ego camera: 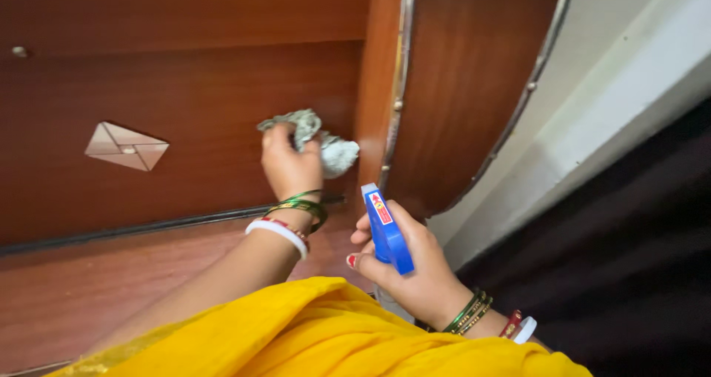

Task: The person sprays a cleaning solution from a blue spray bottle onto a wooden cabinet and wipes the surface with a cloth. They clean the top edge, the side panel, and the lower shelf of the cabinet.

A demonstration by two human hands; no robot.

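My left hand [290,166] grips a crumpled grey-green cloth [326,144] and presses it against a dark brown wooden panel [185,110]. My right hand [404,269] holds the blue trigger head of a spray bottle [385,229], nozzle up and pointing toward the wood, just below and right of the cloth. The bottle's body is hidden under my hand. Both wrists wear bangles. Yellow fabric [326,336] covers my lap at the bottom.
A diamond-shaped inlay [126,147] sits on the panel at left. A curved wooden piece with a metal-studded edge [474,88] stands to the right. Beyond it are a pale wall [615,73] and a dark area [629,273].
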